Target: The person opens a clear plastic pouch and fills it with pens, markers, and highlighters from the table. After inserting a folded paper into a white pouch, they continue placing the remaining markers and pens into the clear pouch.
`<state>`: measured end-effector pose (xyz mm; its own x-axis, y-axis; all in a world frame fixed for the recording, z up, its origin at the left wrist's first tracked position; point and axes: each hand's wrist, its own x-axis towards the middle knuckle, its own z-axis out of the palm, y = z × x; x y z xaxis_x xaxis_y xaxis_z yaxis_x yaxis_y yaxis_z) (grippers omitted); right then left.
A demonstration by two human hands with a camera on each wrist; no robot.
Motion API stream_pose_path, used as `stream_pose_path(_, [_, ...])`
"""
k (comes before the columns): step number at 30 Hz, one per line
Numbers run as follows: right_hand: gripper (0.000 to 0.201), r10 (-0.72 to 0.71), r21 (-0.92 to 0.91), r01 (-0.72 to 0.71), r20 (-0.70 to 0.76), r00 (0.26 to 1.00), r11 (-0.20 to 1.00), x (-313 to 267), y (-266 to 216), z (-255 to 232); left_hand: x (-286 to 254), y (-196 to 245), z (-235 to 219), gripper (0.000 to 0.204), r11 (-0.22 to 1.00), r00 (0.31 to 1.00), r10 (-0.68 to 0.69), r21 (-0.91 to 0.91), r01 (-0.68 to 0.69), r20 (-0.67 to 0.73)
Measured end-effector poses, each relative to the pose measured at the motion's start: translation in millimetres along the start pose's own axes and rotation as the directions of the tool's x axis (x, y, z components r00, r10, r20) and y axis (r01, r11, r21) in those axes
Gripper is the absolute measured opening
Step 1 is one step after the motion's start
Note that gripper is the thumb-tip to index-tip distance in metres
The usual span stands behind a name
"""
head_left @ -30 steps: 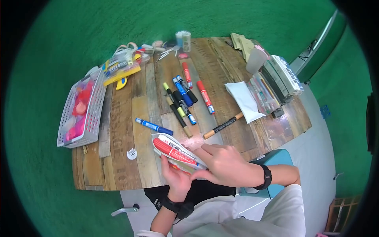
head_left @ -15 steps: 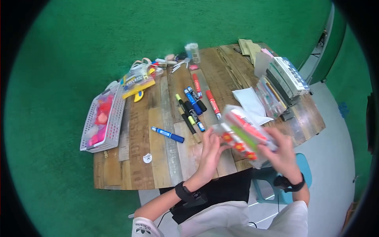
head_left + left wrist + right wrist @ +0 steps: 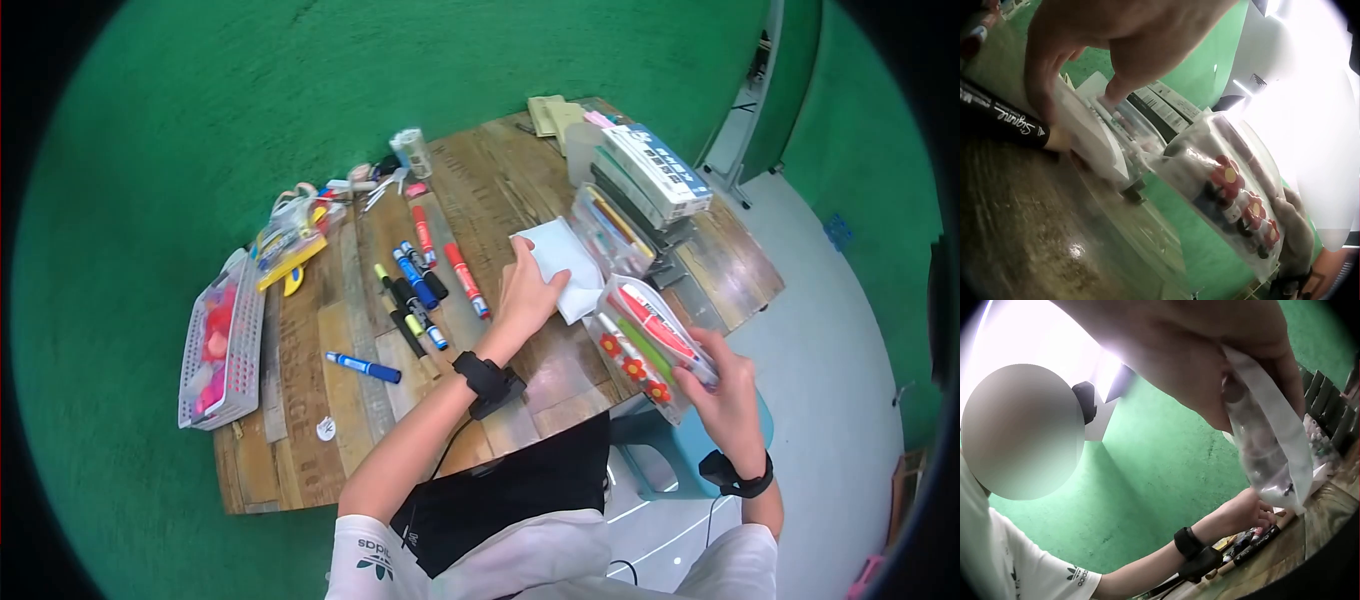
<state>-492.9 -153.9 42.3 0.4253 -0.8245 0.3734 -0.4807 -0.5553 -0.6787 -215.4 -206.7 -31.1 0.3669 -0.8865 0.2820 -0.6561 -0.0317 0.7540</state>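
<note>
My right hand (image 3: 728, 395) grips one end of a clear zip pencil case (image 3: 625, 335) with red flowers on its side. Red and white marker bodies and a green strip show through its plastic. The case is tilted above the table's front right edge. My left hand (image 3: 522, 300) reaches across to a flat white pouch (image 3: 575, 272), thumb over it and fingers at its left edge. In the left wrist view, the fingers curl around the pouch (image 3: 1085, 128). Beside them lies a black marker (image 3: 1007, 119) with a tan end.
Several markers (image 3: 415, 285) lie mid-table, with a blue marker (image 3: 363, 368) nearer the front. A white basket (image 3: 250, 350) of pink items stands left. Behind the pouch are another clear pen case (image 3: 605, 235) and a white box (image 3: 655, 170). A teal stool (image 3: 690, 455) is below.
Both hands first held the flowered pencil case over the table's front. The right hand carried it rightward, and the left hand let go and moved to the white pouch. The head view also shifted.
</note>
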Motion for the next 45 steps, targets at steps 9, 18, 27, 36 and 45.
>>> stream_pose_path(9, [0.031,-0.052,-0.066,0.047,-0.062,0.997,0.997,15,-5,13,27,-10,-47,0.011,0.984,0.970,0.000,-0.171,-0.043,-0.242])
stream_pose_path(18, [0.029,-0.229,-0.182,0.215,-0.057,0.972,0.959,88,16,80,-1,-8,-166,0.013,0.962,0.978,0.050,-0.252,-0.101,-0.204])
stream_pose_path(27, [0.028,-0.145,-0.522,0.108,-0.030,0.989,0.846,116,9,124,-28,-15,-213,0.022,0.960,0.987,0.092,-0.250,-0.123,-0.134])
stream_pose_path(36, [0.026,-0.371,-0.661,0.209,-0.112,0.922,0.720,124,14,112,-30,-8,-224,0.021,0.964,0.973,0.220,-0.136,-0.228,-0.072])
stream_pose_path(45, [0.021,-0.366,0.090,0.354,0.239,0.900,0.931,96,-76,113,-21,-7,-212,0.026,0.867,0.872,0.472,0.252,-0.431,-0.132])
